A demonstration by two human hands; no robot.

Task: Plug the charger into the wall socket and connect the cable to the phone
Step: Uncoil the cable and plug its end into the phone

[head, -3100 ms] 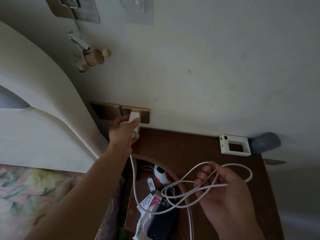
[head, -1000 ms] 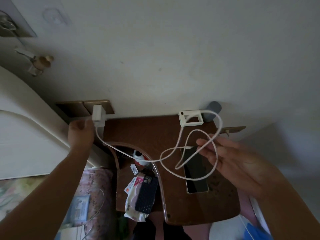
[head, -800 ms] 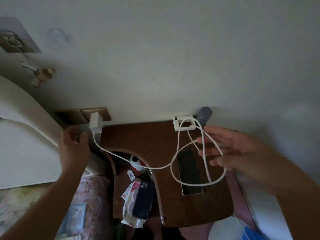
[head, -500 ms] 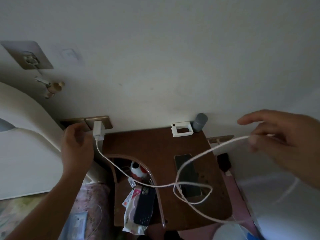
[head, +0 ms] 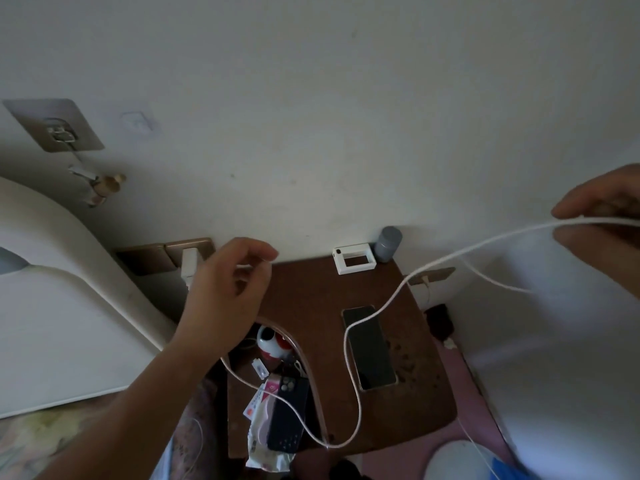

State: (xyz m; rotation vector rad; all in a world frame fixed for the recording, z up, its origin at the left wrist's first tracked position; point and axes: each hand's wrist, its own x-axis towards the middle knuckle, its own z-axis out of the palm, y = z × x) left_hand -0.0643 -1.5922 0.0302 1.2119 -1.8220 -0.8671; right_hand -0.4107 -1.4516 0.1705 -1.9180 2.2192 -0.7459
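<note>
The white charger (head: 189, 265) sits in the wall socket (head: 204, 247). The left hand (head: 227, 289) hovers loosely curled, empty; the right hand (head: 604, 220) pinches the cable (head: 349, 355) above the phone (head: 369, 346) lying on the worktop (head: 408, 400).

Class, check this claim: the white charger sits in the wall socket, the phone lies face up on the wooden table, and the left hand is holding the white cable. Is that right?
Not quite. The head view shows the right hand pinching the white cable; the left hand is open and empty. The charger is in the wall socket, and the phone lies on the wooden table.
</note>
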